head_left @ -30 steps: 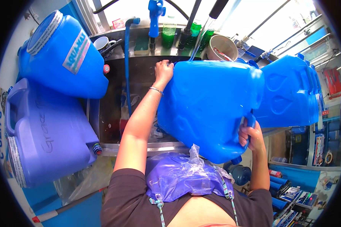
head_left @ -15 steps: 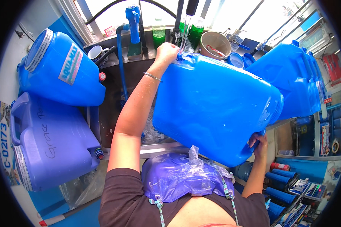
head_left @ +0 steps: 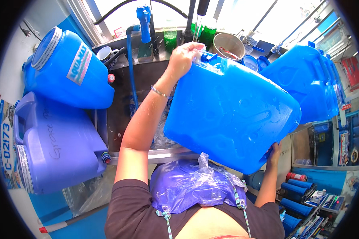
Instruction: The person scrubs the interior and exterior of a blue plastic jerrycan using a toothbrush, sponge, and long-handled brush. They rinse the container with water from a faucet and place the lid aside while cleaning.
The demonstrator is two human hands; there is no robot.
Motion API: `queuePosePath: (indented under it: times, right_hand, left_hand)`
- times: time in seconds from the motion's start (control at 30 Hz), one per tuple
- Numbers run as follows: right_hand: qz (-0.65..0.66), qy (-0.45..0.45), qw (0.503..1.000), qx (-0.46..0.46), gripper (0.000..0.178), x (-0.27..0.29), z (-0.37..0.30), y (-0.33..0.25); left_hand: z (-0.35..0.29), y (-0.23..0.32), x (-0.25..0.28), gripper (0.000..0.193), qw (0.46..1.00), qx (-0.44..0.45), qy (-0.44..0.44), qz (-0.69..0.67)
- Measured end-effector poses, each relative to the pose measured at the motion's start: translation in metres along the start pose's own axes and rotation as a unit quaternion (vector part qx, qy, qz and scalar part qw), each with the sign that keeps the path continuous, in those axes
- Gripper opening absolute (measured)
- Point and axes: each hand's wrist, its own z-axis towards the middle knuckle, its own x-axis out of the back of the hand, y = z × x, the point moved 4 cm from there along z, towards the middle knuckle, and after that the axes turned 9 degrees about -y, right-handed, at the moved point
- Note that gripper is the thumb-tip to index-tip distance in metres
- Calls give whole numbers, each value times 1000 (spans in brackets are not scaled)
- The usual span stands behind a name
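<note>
A large blue water jug (head_left: pixel 227 115) is tipped on its side in the air over the sink's front edge, wet on its upper face. My left hand (head_left: pixel 184 59) grips its far left corner, beside a small blue spout fitting, with the fingertips partly hidden. My right hand (head_left: pixel 273 153) is closed round the grip at the jug's near right end; the jug covers some of those fingers. Beneath the jug lies the steel sink (head_left: pixel 119 131), with clear crumpled plastic in it. A purple plastic apron (head_left: pixel 187 183) covers my chest.
On the left, a blue jug (head_left: pixel 75 75) stands above a purple jug (head_left: pixel 60 147). More blue jugs (head_left: pixel 303 83) crowd the right. Behind the sink are a blue tap handle (head_left: pixel 144 24), green bottles (head_left: pixel 170 39), a mug (head_left: pixel 105 55) and a beige bucket (head_left: pixel 229 44).
The held jug has turned a little and shifted slightly right, showing more of its moulded face. My left hand moved right along with its corner. Water splashing at that corner has lessened.
</note>
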Motion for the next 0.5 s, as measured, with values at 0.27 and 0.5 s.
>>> queuePosePath:
  times: [0.27,0.5]
  right_hand:
    - [24,-36,999,-5,12,-19,9,-18]
    - [-51,-157,986,-20,17,-100,28,-81]
  left_hand:
    - [-96,-34,-6,52,983,98,125,86]
    - [-169,-145,34,73,906,369,203,39]
